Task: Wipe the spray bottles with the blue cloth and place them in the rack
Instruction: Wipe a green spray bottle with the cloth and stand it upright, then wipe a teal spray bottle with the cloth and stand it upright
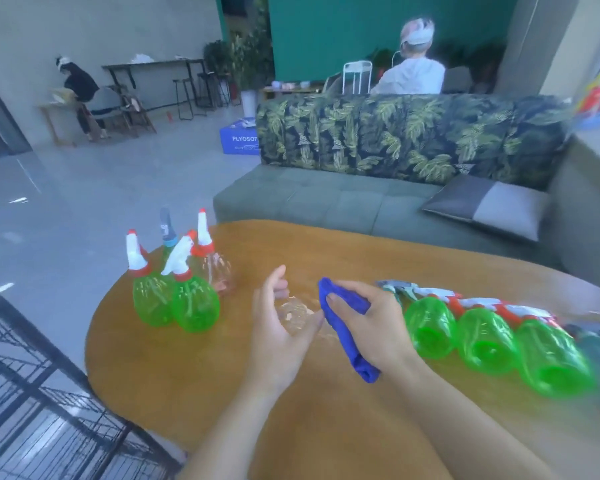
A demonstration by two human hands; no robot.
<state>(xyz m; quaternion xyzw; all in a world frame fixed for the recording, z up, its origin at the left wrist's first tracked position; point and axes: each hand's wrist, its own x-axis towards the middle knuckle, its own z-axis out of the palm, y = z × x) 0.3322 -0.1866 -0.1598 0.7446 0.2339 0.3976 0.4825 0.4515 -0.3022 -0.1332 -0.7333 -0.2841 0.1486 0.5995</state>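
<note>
At table centre a clear spray bottle [297, 315] lies on its side, see-through and blurred, its head hidden behind the blue cloth [343, 327]. The left hand [281, 327] cups its body, fingers curled round it, thumb raised. The right hand [371, 323] grips the cloth, a bunched roll pressed against the bottle.

At ten o'clock stand two green spray bottles [175, 301], white-and-red triggers up, with a clear pinkish bottle [219, 271] and a grey-headed one [167, 230] behind. At three o'clock three more green bottles [485, 336] lie side by side, bases toward the camera.

All rest on a rounded wooden table [222, 393]. At seven o'clock a black wire rack [32, 410] stands beside it. At twelve o'clock sits a grey sofa [361, 199] with leaf-print back; two people sit beyond.
</note>
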